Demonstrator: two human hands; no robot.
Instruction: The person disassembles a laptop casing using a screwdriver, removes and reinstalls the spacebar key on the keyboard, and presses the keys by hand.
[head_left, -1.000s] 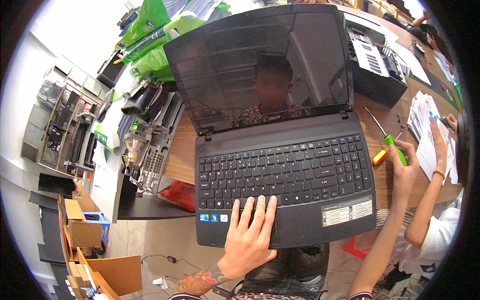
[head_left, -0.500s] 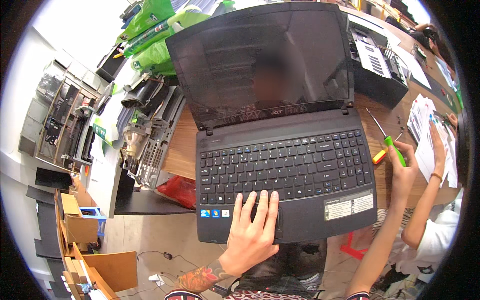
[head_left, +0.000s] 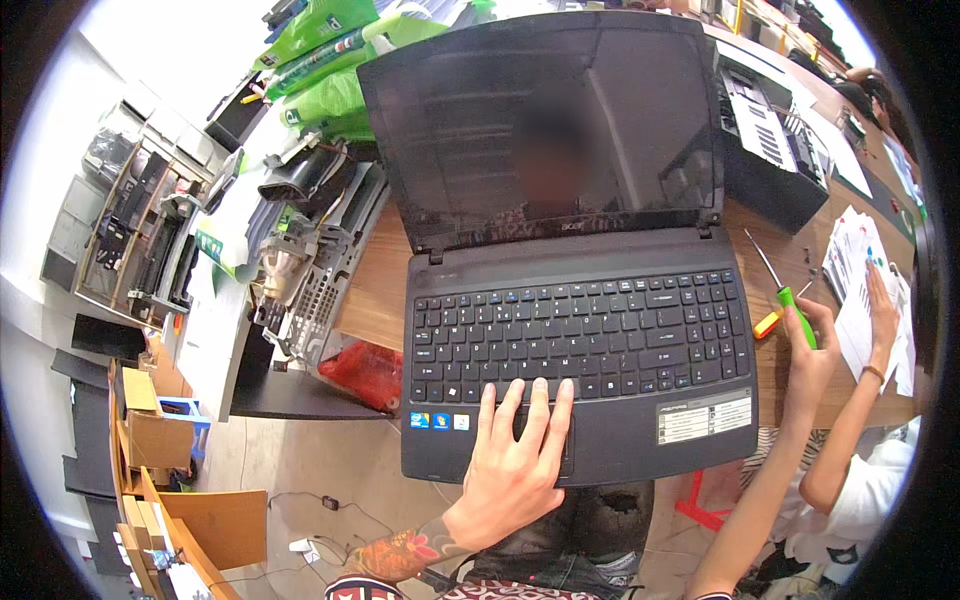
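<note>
Laptop (head_left: 570,268): standing open in the frame's centre
Left hand (head_left: 515,468): fingers outstretched on its palm rest (head_left: 622,442), lower centre
Right hand (head_left: 814,358): fingers wrapped round a green screwdriver (head_left: 796,317), frame right
Worktop (head_left: 375,290): yellow-handled tool (head_left: 767,324) just beside that hand

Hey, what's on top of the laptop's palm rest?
The left hand lies there, small stickers left of it and a pale label right of it. What the hand covers can't be seen.

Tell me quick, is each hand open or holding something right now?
Left hand: open, palm down on the laptop, gripping nothing.
Right hand: closed around the handle of a green screwdriver.
</note>
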